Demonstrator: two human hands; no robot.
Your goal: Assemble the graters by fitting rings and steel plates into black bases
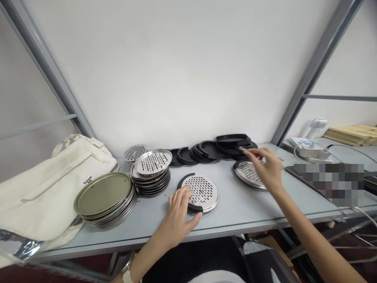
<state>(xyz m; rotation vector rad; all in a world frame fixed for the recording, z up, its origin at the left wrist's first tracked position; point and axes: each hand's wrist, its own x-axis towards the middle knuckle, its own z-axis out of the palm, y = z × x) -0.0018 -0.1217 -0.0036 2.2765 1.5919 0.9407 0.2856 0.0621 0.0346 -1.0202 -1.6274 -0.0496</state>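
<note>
A round metal grater plate [203, 190] with slotted holes lies near the table's front, a black rim piece [182, 181] around its left side. My left hand [178, 216] rests spread at the left edge of this plate, fingertips touching it and the thumb by the rim's lower end. My right hand [267, 169] is raised at the right, thumb and fingers pinching a small dark, shiny piece [242, 149] too blurred to name. Below that hand lies another grater plate [249, 173] with a black rim, partly hidden by the hand.
Left of centre stand stacked grater plates [151, 179] and a stack of olive-topped round plates [103, 194]. Black round holders [210, 151] line the wall. A cream bag [53, 177] lies left; a white device [312, 149] with cables and a dark flat panel [294, 171] lie right.
</note>
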